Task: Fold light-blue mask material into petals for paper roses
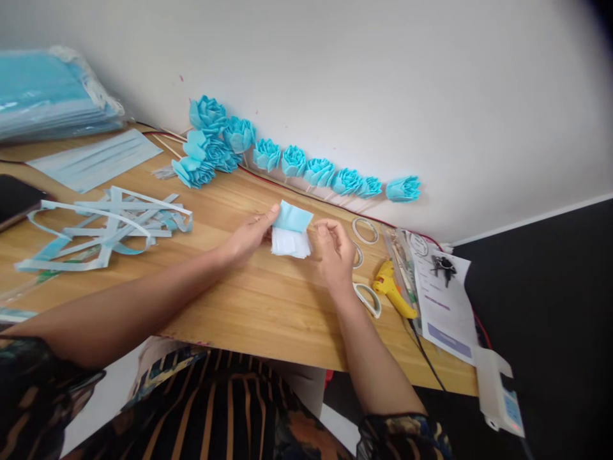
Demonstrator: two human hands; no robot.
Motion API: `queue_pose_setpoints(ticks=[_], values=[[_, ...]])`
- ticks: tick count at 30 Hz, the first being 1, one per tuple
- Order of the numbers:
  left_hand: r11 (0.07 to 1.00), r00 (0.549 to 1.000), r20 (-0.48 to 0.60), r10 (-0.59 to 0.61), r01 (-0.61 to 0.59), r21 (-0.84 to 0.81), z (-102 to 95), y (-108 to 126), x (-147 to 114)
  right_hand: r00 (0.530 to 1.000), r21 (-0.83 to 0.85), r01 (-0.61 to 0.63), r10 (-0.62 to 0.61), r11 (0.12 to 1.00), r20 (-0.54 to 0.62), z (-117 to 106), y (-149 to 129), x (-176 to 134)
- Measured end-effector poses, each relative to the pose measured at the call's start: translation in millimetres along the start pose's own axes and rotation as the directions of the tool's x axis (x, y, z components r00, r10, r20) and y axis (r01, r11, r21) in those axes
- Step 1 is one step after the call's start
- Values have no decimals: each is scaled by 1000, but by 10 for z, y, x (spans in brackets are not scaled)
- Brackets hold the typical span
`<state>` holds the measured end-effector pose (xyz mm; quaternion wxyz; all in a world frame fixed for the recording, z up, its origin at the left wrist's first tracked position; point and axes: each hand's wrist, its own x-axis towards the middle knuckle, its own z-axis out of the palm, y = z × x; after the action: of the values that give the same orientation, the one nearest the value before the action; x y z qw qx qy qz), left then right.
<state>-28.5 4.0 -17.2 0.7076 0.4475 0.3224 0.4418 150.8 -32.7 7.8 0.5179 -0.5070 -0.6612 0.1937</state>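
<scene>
Over the middle of the table, my left hand (253, 235) pinches a small stack of soft fabric squares by its left edge. The upper face is a light blue piece (293, 217); below it show several white layers (290, 243). Just right of the stack is my right hand (335, 252), its fingers curled in with the thumb close to the index finger. Whether those fingertips hold the stack's edge or a loose piece cannot be made out.
Blue fabric flowers (293, 160) on sticks line the wall. Cut strips (112, 223), a flat pleated sheet (96, 160) and a bagged stack (45, 96) lie left. Rightward are tape rolls (365, 230), a yellow glue gun (393, 289), keys (444, 268), paper (443, 306) and a power strip (498, 391).
</scene>
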Motion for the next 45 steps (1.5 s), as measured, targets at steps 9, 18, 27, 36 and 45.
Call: queue_pose_setpoints(ticks=[9,18,27,36,45], values=[[972,995,2,99,-98,214,24,97,-89,974,-117,195,-179,974,136,4,-44,4],[917,976,91,199,-218,333,23,113,-114,986,183,-158,146,970,78,18,54,7],[864,945,31,327,-312,395,62,82,-131,946,264,-258,187,929,267,121,127,11],[944,971,-8,237,-229,239,72,130,-90,990,10,-81,79,997,118,91,99,-14],[859,954,62,294,-292,421,-11,136,-53,981,-220,99,-58,971,183,45,13,-1]])
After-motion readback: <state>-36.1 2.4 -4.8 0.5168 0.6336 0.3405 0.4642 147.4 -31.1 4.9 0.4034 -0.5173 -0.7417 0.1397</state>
